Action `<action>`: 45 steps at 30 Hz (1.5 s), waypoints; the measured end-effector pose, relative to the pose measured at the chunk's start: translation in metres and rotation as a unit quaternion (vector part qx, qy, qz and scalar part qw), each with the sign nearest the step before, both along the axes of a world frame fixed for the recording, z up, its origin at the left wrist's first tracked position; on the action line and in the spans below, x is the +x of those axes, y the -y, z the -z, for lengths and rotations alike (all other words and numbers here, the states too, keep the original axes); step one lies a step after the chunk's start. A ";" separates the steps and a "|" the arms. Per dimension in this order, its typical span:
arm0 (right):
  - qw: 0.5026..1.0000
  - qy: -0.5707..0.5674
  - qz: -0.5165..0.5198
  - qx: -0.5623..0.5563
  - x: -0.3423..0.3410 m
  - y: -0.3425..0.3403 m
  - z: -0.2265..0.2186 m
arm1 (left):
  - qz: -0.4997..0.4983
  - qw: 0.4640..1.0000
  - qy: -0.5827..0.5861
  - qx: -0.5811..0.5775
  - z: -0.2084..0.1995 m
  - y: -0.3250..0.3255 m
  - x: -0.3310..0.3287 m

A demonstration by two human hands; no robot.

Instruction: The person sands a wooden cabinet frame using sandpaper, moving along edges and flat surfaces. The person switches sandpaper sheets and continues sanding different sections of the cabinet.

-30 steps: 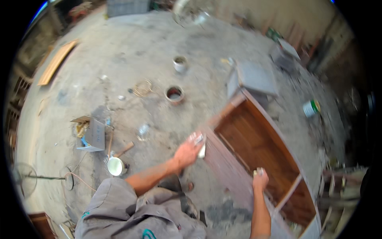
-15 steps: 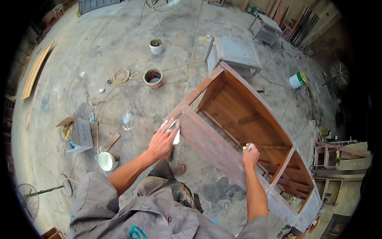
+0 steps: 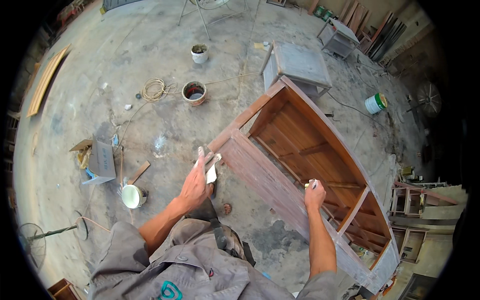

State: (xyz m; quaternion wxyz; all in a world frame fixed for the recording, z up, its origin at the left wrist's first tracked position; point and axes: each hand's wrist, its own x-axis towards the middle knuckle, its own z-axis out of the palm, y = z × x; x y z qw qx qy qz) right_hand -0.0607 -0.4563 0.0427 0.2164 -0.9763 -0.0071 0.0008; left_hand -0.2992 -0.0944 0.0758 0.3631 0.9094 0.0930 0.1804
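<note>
A wooden cabinet frame (image 3: 265, 172) lies at a slant in front of me, its outer faces pale and dusty, its inside reddish brown. At the cabinet's near left corner is my left hand (image 3: 196, 182), fingers stretched upward, with a folded white sheet (image 3: 211, 173) held against them. Whether the sheet is paper or cloth I cannot tell. My right hand (image 3: 314, 195) is a closed fist over the cabinet's front opening. A small pale end (image 3: 307, 185) sticks out of that fist; the rest is hidden by the fingers.
A white bucket (image 3: 134, 196) and an open cardboard box (image 3: 102, 162) stand on the concrete floor at left. Beyond are a dark-filled bucket (image 3: 194, 94), a coiled cord (image 3: 154, 90) and a smaller white bucket (image 3: 199, 54). A grey table (image 3: 301, 62) stands behind the cabinet's far end.
My left hand has slid off the cabinet's top face toward me and turned, its fingers now pointing up beside the corner. My right hand stays in place.
</note>
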 end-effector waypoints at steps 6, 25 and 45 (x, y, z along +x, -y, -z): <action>1.000 0.017 -0.006 -0.002 0.003 0.003 0.008 | 0.011 0.998 0.021 0.053 0.028 -0.005 0.047; 1.000 0.015 -0.004 0.010 0.006 0.006 0.013 | -0.076 0.983 0.012 0.170 0.035 0.012 0.080; 1.000 -0.010 -0.005 0.024 0.006 0.013 0.016 | -0.031 0.989 0.012 0.143 0.043 0.064 0.064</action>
